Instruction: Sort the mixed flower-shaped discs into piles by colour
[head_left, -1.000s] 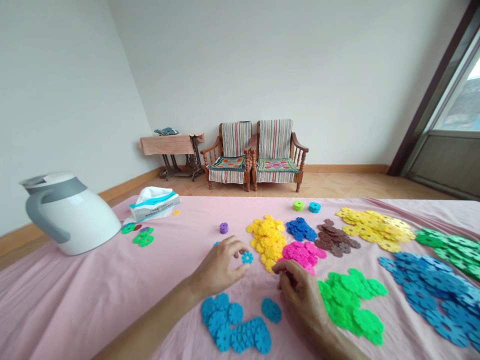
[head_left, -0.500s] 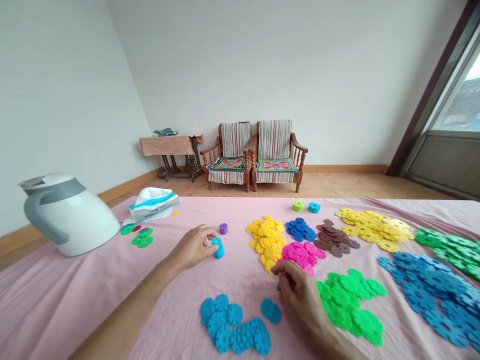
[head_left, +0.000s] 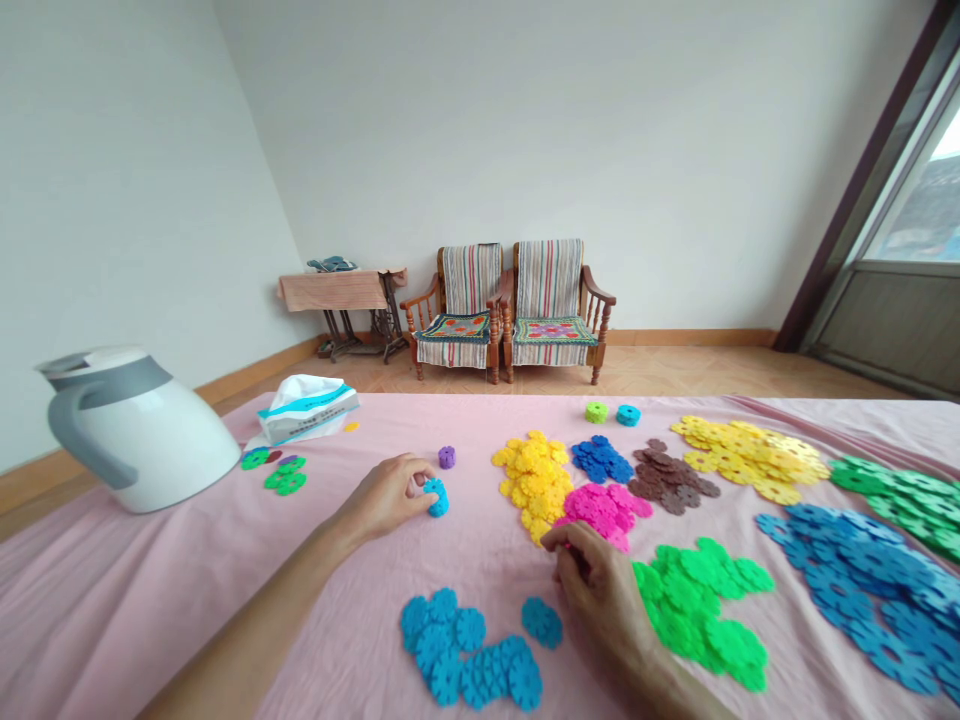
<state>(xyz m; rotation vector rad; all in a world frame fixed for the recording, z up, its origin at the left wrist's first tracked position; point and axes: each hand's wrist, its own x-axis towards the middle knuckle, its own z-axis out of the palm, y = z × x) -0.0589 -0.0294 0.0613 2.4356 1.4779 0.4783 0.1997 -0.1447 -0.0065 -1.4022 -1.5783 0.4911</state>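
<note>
My left hand (head_left: pixel 391 497) pinches a blue flower-shaped plastic disc (head_left: pixel 434 487) between thumb and fingers, at the top of a small stack of like blue discs (head_left: pixel 439 508). Just beyond it stands a short purple stack (head_left: pixel 447 457). My right hand (head_left: pixel 592 570) is closed, its fingers curled down at the near edge of the pink disc pile (head_left: pixel 604 508); whatever they hold, if anything, is hidden. Loose blue discs (head_left: pixel 442 640) lie nearest to me, with a single blue disc (head_left: pixel 541 622) left of my right wrist.
Yellow (head_left: pixel 534 480), dark blue (head_left: pixel 601 459), brown (head_left: pixel 667 477) and green (head_left: pixel 697 600) disc piles surround my right hand. Larger blue discs (head_left: pixel 862 580) spread at far right. A white jug (head_left: pixel 172 440) and tissue pack (head_left: pixel 307 410) stand left on the pink cloth (head_left: pixel 322 610).
The blue disc in my left hand has come down a little onto the small blue stack. My right hand has hardly moved.
</note>
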